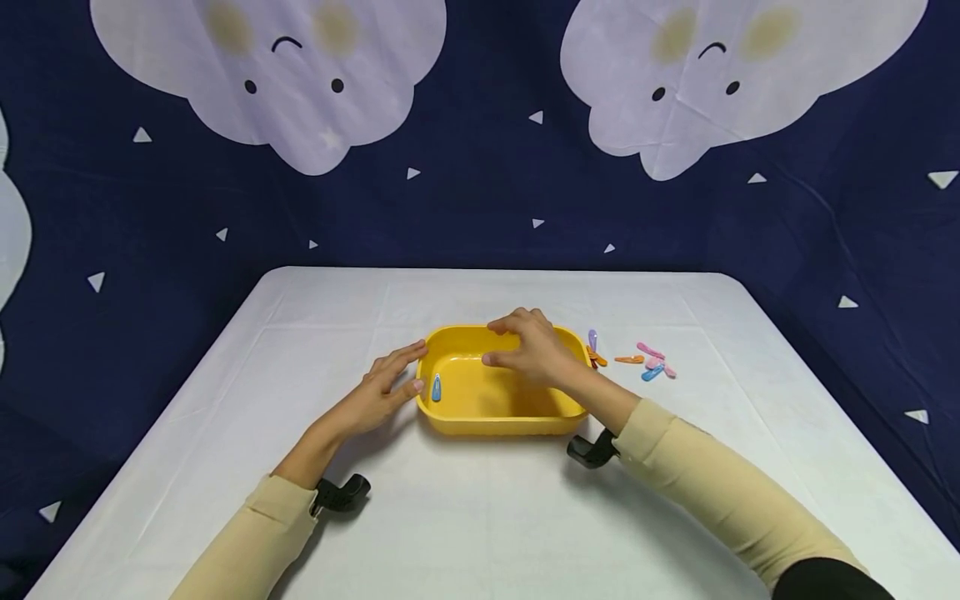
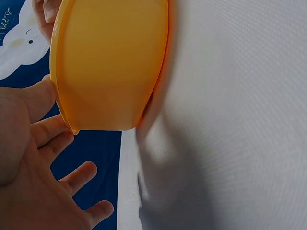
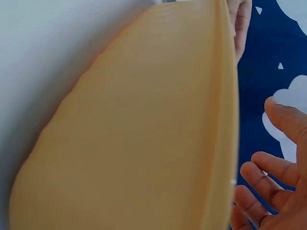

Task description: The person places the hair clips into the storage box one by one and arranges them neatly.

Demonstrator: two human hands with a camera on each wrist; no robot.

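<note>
A yellow plastic tub (image 1: 480, 427) stands on the table, with one blue snap hair clip (image 1: 437, 388) lying inside near its left end. My left hand (image 1: 378, 393) touches the tub's left rim with thumb and fingertips, the fingers loosely spread. In the left wrist view, the left hand's thumb (image 2: 41, 98) lies against the rim. Over the right half of the tub hovers my right hand (image 1: 528, 346), its thumb and fingers apart and nothing visible between them. The right wrist view shows that hand's fingers (image 3: 268, 187) slightly bent beyond the tub's wall.
Right of the tub lie several hair clips: a purple one (image 1: 592, 340) and orange ones (image 1: 597, 357) close to its rim, another orange clip (image 1: 629, 359), then a pink and blue cluster (image 1: 656, 364). A white cloth (image 1: 465, 517) covers the table; a dark cloud-print curtain (image 1: 480, 208) hangs behind.
</note>
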